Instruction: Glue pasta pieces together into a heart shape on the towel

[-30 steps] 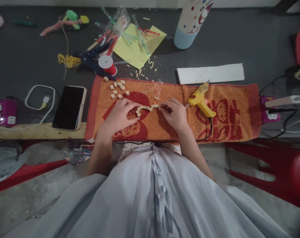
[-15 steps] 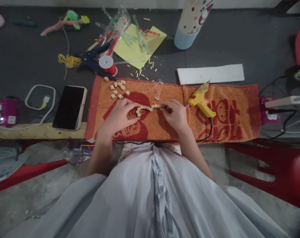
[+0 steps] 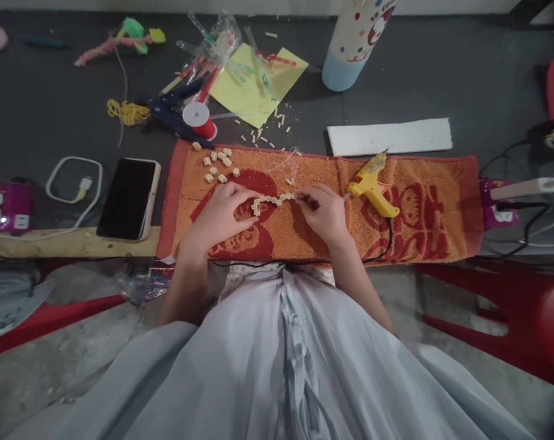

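A wavy chain of small pale wooden pieces point(image 3: 275, 200) lies on the orange towel point(image 3: 304, 238) between my hands. My right hand point(image 3: 323, 212) pinches the chain's right end between thumb and fingers. My left hand point(image 3: 222, 214) rests on the towel with thumb and fingers apart, the fingertips beside the chain's curled left end. Several small wooden blocks point(image 3: 222, 157) sit at the towel's upper left. To the right of my right hand lies a yellow glue gun point(image 3: 372, 186), its black cord running down the towel.
Behind the towel are a white strip point(image 3: 389, 137), a bottle point(image 3: 345, 61), yellow paper point(image 3: 258, 91), a red thread spool point(image 3: 200, 121) and dark blue pliers point(image 3: 171, 110). A phone point(image 3: 127, 198) and white cable point(image 3: 52, 177) lie at the left. Wood scraps litter the table.
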The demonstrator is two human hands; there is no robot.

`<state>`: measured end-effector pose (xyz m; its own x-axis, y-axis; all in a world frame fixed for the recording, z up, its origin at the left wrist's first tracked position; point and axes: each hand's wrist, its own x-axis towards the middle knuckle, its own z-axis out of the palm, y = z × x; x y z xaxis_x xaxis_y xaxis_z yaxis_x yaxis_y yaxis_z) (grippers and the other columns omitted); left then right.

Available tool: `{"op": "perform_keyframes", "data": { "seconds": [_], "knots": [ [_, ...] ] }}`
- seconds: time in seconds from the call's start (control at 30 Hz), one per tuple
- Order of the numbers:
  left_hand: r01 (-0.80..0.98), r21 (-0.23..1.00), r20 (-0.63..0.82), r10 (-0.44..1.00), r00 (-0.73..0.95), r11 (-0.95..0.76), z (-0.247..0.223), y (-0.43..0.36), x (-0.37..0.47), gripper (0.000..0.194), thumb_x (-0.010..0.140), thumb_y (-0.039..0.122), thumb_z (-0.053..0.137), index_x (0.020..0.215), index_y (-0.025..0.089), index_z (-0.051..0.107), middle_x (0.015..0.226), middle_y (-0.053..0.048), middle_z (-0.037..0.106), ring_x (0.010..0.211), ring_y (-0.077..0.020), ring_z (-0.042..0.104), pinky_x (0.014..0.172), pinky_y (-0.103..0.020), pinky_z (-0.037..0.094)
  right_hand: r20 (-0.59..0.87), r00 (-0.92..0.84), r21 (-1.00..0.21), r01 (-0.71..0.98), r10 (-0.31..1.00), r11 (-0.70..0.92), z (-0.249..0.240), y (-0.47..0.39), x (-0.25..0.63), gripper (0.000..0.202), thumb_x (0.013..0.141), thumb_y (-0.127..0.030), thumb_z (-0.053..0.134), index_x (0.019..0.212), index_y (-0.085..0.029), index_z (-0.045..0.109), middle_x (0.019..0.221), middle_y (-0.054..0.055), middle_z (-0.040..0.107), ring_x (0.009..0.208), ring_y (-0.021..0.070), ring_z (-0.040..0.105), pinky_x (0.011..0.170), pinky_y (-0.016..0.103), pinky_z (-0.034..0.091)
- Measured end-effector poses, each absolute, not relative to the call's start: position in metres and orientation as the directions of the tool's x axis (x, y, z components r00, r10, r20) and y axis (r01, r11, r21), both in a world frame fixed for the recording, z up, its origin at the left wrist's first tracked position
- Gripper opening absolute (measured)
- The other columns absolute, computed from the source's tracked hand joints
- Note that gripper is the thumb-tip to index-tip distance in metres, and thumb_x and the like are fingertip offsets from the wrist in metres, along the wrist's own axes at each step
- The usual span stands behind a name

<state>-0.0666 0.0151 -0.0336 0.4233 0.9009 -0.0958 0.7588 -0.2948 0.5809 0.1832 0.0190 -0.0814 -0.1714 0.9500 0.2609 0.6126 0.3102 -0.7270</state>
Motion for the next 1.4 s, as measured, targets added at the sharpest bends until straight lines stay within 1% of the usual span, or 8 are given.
{"op": "perform_keyframes", "data": {
  "seconds": [0.3, 0.4, 0.53, 0.73, 0.93, 1.13, 1.23, 1.4],
  "knots": [
    [0.759, 0.58, -0.076, 0.908, 0.412, -0.296, -0.037, 0.014, -0.066, 0.039, 0.085, 0.031, 0.063, 0.124, 0.026, 0.061, 0.11, -0.004, 0.053, 0.112, -0.0221, 0.051, 0.105, -0.039, 0.041, 0.242, -0.183, -0.734, 0.608, 0.953, 0.303, -0.083, 0.019, 0.185, 0.018, 0.086, -0.018, 0.056, 0.095, -0.022, 0.07, 0.093, 0.006, 0.07, 0.082, 0.0201, 0.066, 0.073, 0.034, 0.055],
    [0.746, 0.586, -0.053, 0.903, 0.426, -0.318, -0.039, 0.015, -0.067, 0.039, 0.086, 0.032, 0.063, 0.124, 0.027, 0.06, 0.11, -0.004, 0.054, 0.111, -0.0217, 0.051, 0.104, -0.037, 0.041, 0.233, -0.187, -0.718, 0.629, 0.954, 0.298, -0.082, 0.018, 0.185, 0.018, 0.087, -0.018, 0.055, 0.095, -0.023, 0.07, 0.093, 0.006, 0.069, 0.081, 0.0195, 0.065, 0.07, 0.033, 0.055],
    [0.732, 0.598, -0.046, 0.898, 0.438, -0.326, -0.042, 0.018, -0.069, 0.039, 0.086, 0.031, 0.064, 0.124, 0.025, 0.061, 0.109, -0.005, 0.054, 0.11, -0.0217, 0.051, 0.102, -0.036, 0.042, 0.234, -0.181, -0.709, 0.641, 0.955, 0.295, -0.079, 0.017, 0.184, 0.019, 0.085, -0.017, 0.055, 0.094, -0.022, 0.071, 0.09, 0.005, 0.065, 0.075, 0.0168, 0.062, 0.065, 0.03, 0.052],
    [0.734, 0.606, -0.056, 0.903, 0.425, -0.308, -0.046, 0.021, -0.069, 0.038, 0.085, 0.033, 0.065, 0.122, 0.027, 0.062, 0.105, -0.004, 0.054, 0.107, -0.0212, 0.052, 0.099, -0.037, 0.043, 0.201, -0.157, -0.706, 0.661, 0.967, 0.254, -0.076, 0.017, 0.184, 0.016, 0.086, -0.02, 0.058, 0.095, -0.024, 0.071, 0.087, 0.004, 0.062, 0.075, 0.0168, 0.059, 0.066, 0.031, 0.051],
    [0.724, 0.58, 0.005, 0.89, 0.455, -0.374, -0.053, 0.022, -0.071, 0.039, 0.086, 0.034, 0.064, 0.123, 0.023, 0.062, 0.103, -0.004, 0.056, 0.102, -0.02, 0.054, 0.096, -0.037, 0.044, 0.204, -0.163, -0.697, 0.668, 0.965, 0.261, -0.077, 0.017, 0.185, 0.017, 0.088, -0.021, 0.058, 0.097, -0.025, 0.072, 0.086, 0.003, 0.06, 0.074, 0.0157, 0.059, 0.066, 0.03, 0.051],
    [0.718, 0.559, 0.086, 0.89, 0.447, -0.415, -0.06, 0.021, -0.072, 0.039, 0.084, 0.034, 0.067, 0.121, 0.027, 0.063, 0.101, -0.004, 0.058, 0.098, -0.0207, 0.055, 0.093, -0.039, 0.045, 0.24, -0.163, -0.706, 0.647, 0.957, 0.287, -0.078, 0.016, 0.185, 0.016, 0.087, -0.02, 0.06, 0.099, -0.025, 0.07, 0.084, 0.002, 0.058, 0.073, 0.014, 0.058, 0.066, 0.03, 0.051],
    [0.717, 0.569, 0.085, 0.896, 0.436, -0.403, -0.06, 0.02, -0.072, 0.039, 0.084, 0.033, 0.066, 0.123, 0.03, 0.062, 0.102, -0.004, 0.058, 0.099, -0.022, 0.056, 0.094, -0.041, 0.045, 0.263, -0.167, -0.714, 0.628, 0.95, 0.308, -0.078, 0.016, 0.185, 0.016, 0.086, -0.018, 0.062, 0.098, -0.024, 0.071, 0.081, 0.001, 0.057, 0.07, 0.0132, 0.056, 0.064, 0.029, 0.05],
    [0.716, 0.562, 0.082, 0.89, 0.449, -0.413, -0.059, 0.02, -0.073, 0.041, 0.084, 0.033, 0.066, 0.125, 0.032, 0.06, 0.102, -0.004, 0.058, 0.098, -0.0227, 0.056, 0.093, -0.042, 0.046, 0.265, -0.16, -0.731, 0.61, 0.951, 0.306, -0.076, 0.016, 0.185, 0.017, 0.086, -0.018, 0.062, 0.098, -0.026, 0.071, 0.082, 0.001, 0.057, 0.069, 0.0132, 0.056, 0.064, 0.029, 0.05]
  ]
}}
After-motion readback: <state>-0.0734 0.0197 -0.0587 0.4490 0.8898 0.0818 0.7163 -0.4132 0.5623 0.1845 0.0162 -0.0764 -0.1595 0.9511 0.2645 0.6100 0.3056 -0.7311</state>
